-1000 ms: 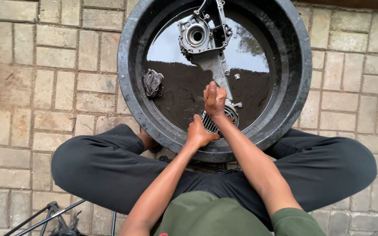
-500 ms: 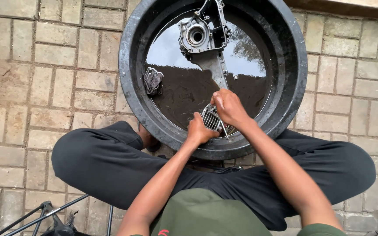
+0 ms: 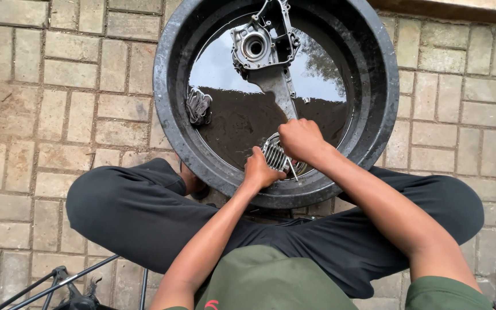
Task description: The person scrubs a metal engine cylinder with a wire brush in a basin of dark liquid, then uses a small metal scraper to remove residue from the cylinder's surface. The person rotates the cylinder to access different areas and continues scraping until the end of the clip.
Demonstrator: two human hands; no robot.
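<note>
A large black round basin (image 3: pixel 173 63) holds dark liquid. A grey metal engine casing (image 3: pixel 262 54) lies in it, reaching from the far side toward the near rim. My left hand (image 3: pixel 259 170) grips the finned near end (image 3: pixel 274 152) of the casing at the basin's near edge. My right hand (image 3: pixel 301 140) is closed on top of the same finned end, with a thin rod-like tool (image 3: pixel 291 169) sticking out below it. My black-trousered legs (image 3: pixel 127 212) are folded around the basin.
A small ribbed metal part (image 3: pixel 198 107) lies at the basin's left inside wall. The ground is brick paving (image 3: pixel 41 103). A black metal frame (image 3: pixel 58 281) shows at the lower left corner.
My right hand has come down from the casing's middle arm to its finned near end, beside my left hand. The left hand has stayed put.
</note>
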